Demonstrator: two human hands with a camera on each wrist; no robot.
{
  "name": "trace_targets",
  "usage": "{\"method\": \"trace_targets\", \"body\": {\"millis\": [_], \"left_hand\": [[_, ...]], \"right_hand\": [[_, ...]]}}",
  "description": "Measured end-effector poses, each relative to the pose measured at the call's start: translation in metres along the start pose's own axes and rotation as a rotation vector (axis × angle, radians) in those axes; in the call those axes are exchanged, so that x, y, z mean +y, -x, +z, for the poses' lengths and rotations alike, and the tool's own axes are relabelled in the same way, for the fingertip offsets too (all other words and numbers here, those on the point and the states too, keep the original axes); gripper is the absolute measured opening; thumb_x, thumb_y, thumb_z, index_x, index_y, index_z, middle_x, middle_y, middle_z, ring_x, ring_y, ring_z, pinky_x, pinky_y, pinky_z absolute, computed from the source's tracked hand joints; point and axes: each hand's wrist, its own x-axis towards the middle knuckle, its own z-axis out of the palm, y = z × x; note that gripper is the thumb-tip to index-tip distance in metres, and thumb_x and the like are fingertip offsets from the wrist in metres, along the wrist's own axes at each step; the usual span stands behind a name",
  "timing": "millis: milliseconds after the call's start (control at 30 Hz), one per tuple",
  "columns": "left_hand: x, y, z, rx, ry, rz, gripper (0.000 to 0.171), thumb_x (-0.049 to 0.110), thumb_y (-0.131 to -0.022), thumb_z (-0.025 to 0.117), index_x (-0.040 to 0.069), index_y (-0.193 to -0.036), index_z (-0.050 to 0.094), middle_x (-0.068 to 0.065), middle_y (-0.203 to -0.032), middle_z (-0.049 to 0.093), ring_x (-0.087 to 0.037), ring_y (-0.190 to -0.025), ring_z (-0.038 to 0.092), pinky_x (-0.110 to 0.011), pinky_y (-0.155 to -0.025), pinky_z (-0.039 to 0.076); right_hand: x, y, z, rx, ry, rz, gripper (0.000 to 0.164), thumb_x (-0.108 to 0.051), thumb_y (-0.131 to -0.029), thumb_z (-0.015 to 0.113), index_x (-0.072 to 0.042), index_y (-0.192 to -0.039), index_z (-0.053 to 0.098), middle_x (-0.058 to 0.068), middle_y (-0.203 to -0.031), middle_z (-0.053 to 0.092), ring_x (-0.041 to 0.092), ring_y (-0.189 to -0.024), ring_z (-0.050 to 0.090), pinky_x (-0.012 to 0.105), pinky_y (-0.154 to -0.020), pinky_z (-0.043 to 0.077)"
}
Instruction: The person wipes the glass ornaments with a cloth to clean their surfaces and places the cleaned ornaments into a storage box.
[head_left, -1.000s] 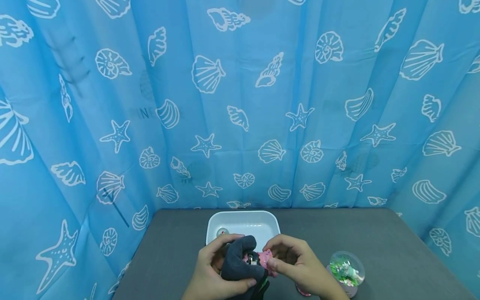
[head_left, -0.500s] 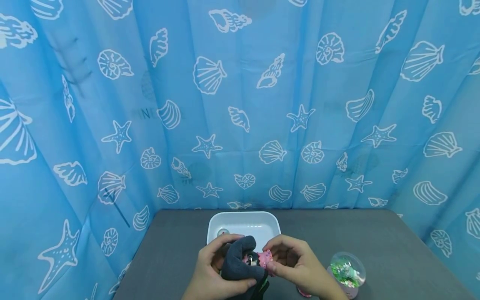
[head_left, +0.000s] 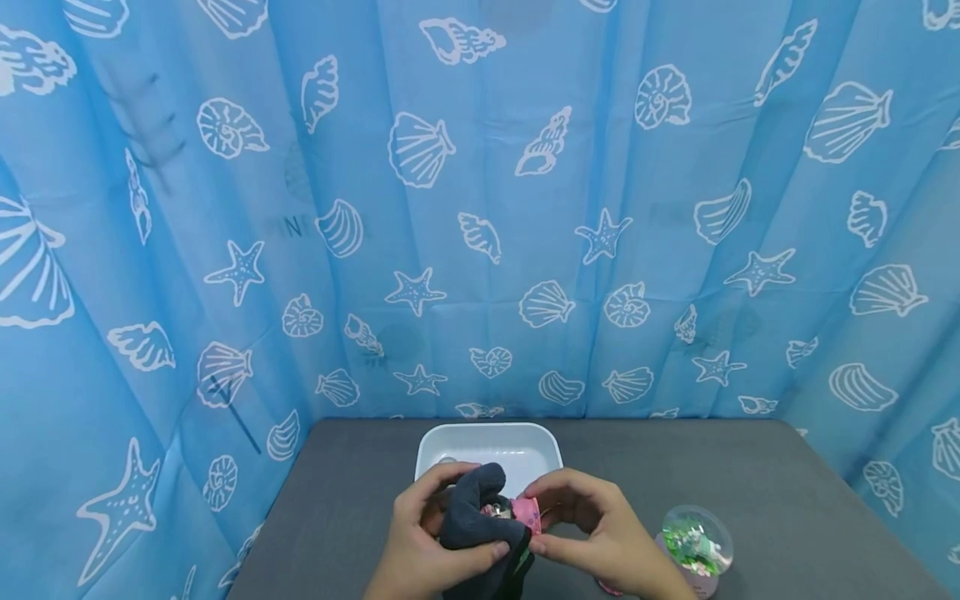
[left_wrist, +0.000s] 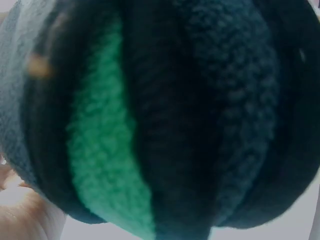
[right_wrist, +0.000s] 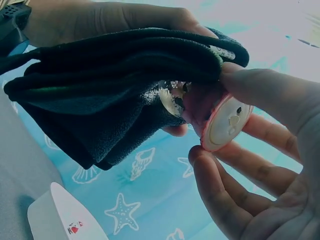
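My left hand (head_left: pixel 423 529) grips a dark grey cloth (head_left: pixel 480 529) wrapped around a small snow globe; the globe's clear part is mostly hidden in the folds. The pink base (head_left: pixel 528 514) sticks out on the right side, where my right hand (head_left: pixel 592 525) pinches its edge between thumb and fingers. In the right wrist view the pale underside (right_wrist: pixel 230 125) of the base faces the camera. Dark cloth with a green patch (left_wrist: pixel 107 145) fills most of the left wrist view.
Behind the hands stands a white tray (head_left: pixel 551 446) with a small round object in it, partly covered by my left hand. A snow globe with green glitter (head_left: pixel 697 546) stands on the grey table (head_left: pixel 795 500) at right. Something pink (head_left: pixel 609 587) shows under my right forearm.
The cloth and pink base have shifted slightly upward and turned a little between the hands. Both hands keep their hold. The snow globe at right stays put.
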Motion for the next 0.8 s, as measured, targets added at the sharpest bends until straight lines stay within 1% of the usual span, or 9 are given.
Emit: {"method": "trace_targets", "body": {"millis": [133, 300, 500, 633, 800], "left_hand": [[-0.0003, -0.0007, -0.0007, -0.003, -0.003, 0.004, 0.065, 0.004, -0.072, 0.086, 0.013, -0.129, 0.057, -0.012, -0.120, 0.063, -0.029, -0.097, 0.071, -0.036, -0.083, 0.060], [-0.0002, -0.0011, -0.0010, -0.004, -0.012, 0.009, 0.064, 0.005, -0.072, 0.086, 0.014, -0.128, 0.057, -0.012, -0.120, 0.063, -0.028, -0.097, 0.071, -0.035, -0.083, 0.061], [-0.0006, -0.0009, -0.0003, -0.004, -0.005, -0.005, 0.063, 0.004, -0.072, 0.085, 0.013, -0.128, 0.057, -0.013, -0.120, 0.062, -0.028, -0.098, 0.071, -0.034, -0.084, 0.060], [-0.0012, -0.0014, 0.0003, -0.003, -0.002, 0.001, 0.062, 0.004, -0.073, 0.085, 0.013, -0.128, 0.057, -0.014, -0.120, 0.062, -0.028, -0.098, 0.071, -0.035, -0.084, 0.060], [-0.0011, -0.0010, 0.0006, 0.001, -0.003, -0.013, 0.062, 0.004, -0.073, 0.085, 0.013, -0.128, 0.058, -0.014, -0.120, 0.062, -0.028, -0.097, 0.071, -0.035, -0.084, 0.060]], "right_hand": [[-0.0008, -0.0007, 0.0016, 0.006, 0.016, -0.035, 0.041, 0.008, -0.084, 0.070, 0.000, -0.123, 0.058, 0.013, -0.116, 0.064, 0.020, -0.101, 0.066, 0.039, -0.081, 0.061], [-0.0004, -0.0014, 0.0026, 0.014, 0.034, -0.063, 0.045, 0.008, -0.083, 0.071, -0.001, -0.125, 0.057, 0.016, -0.122, 0.061, 0.020, -0.109, 0.063, 0.039, -0.081, 0.061], [-0.0012, -0.0015, 0.0022, 0.009, 0.048, -0.072, 0.045, 0.007, -0.083, 0.072, -0.002, -0.125, 0.058, 0.015, -0.123, 0.061, 0.021, -0.111, 0.062, 0.040, -0.083, 0.060], [-0.0016, -0.0017, 0.0012, 0.006, 0.064, -0.081, 0.045, 0.006, -0.083, 0.073, -0.002, -0.124, 0.059, 0.015, -0.124, 0.061, 0.023, -0.112, 0.062, 0.040, -0.085, 0.060], [-0.0014, -0.0009, 0.0006, -0.001, 0.056, -0.106, 0.045, 0.008, -0.083, 0.072, -0.002, -0.124, 0.059, 0.016, -0.125, 0.060, 0.024, -0.113, 0.061, 0.040, -0.086, 0.059]]}}
